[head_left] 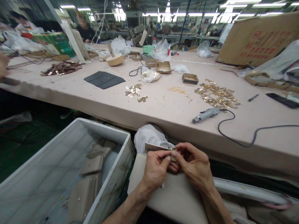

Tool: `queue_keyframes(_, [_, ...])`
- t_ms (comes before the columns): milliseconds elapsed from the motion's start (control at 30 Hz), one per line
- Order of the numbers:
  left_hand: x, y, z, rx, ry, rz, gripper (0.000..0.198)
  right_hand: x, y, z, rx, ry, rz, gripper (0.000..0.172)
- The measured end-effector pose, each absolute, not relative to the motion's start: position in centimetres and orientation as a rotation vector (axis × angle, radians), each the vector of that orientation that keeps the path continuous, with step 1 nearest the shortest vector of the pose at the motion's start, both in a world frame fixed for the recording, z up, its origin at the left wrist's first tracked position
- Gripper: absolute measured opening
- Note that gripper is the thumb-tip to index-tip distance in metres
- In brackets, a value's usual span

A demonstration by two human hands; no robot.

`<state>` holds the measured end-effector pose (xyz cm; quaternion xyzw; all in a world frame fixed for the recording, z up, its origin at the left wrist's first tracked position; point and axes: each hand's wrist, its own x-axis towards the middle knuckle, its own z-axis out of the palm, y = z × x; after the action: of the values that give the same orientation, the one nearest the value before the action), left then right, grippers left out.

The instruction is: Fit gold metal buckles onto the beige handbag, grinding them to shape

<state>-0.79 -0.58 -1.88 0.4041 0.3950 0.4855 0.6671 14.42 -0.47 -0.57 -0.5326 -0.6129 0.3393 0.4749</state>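
My left hand [157, 169] and my right hand [195, 163] meet over my lap, fingers closed in a pinch. Between their fingertips is a small gold metal plate [173, 155], partly covered by the thumbs. It sits at the edge of a thin taupe flap [155, 147], which runs behind my left fingers. Below the hands lies a larger taupe bag body [173, 199]. White wrapping [149, 137] bulges out behind the flap, against the table edge. The underside of the flap is hidden from me.
A grey electric screwdriver [205, 115] rests on the table [161, 115] with its cord trailing right. Gold hardware [218, 95] and tiny screws [179, 90] lie behind it. To my left stands a white bin [123, 146] with several taupe bags [92, 165]. A cardboard box [259, 40] stands back right.
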Motion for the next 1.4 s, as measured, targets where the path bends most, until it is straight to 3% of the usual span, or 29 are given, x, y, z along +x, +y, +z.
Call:
queue_keyframes(400, [-0.9, -0.4, -2.0, 0.856, 0.870, 1.084, 0.029, 14.2, -0.3, -1.1, -1.277, -1.505, 0.748, 0.013])
queue_keyframes(900, [-0.2, -0.9, -1.4, 0.771, 0.839, 1.078, 0.035, 14.5, -0.4, -0.9, -1.324, -1.551, 0.718, 0.017])
queue_keyframes(1167, [0.5, -1.2, -1.8, 0.678, 1.025, 1.030, 0.028, 14.7, -0.4, -0.5, -1.283, -1.637, 0.694, 0.020])
queue_keyframes(1300, [0.9, -1.3, -1.7, 0.699, 1.133, 1.063, 0.020, 15.6, -1.0, -0.2, -1.152, -1.763, 0.684, 0.008])
queue_keyframes(1400, [1.1, -1.2, -1.3, 0.711, 1.150, 1.094, 0.020, 16.3, -1.7, -0.5, -1.048, -1.902, 0.587, 0.029])
